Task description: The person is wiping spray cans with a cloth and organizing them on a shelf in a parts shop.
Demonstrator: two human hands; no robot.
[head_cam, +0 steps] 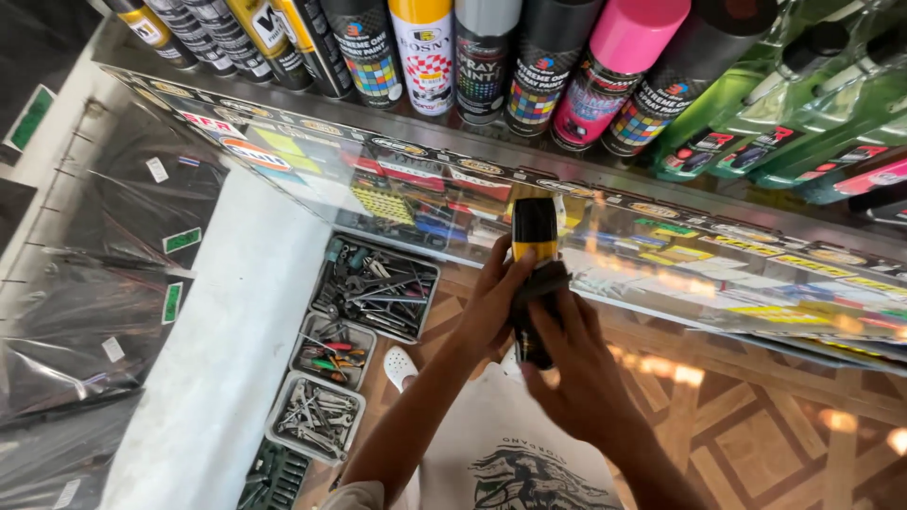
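Both hands hold a yellow and black tool [535, 274] in the air over the glass tabletop [661, 255]. The left hand [491, 307] wraps its side. The right hand [567, 364] grips its bottom. Spray cans [529, 57] stand behind.

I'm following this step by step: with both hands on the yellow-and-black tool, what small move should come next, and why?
Probably steady the tool with the left hand before shifting the right hand: it is held in mid-air above the floor, the right-hand grip is on its dark lower part, and the trays lie below.
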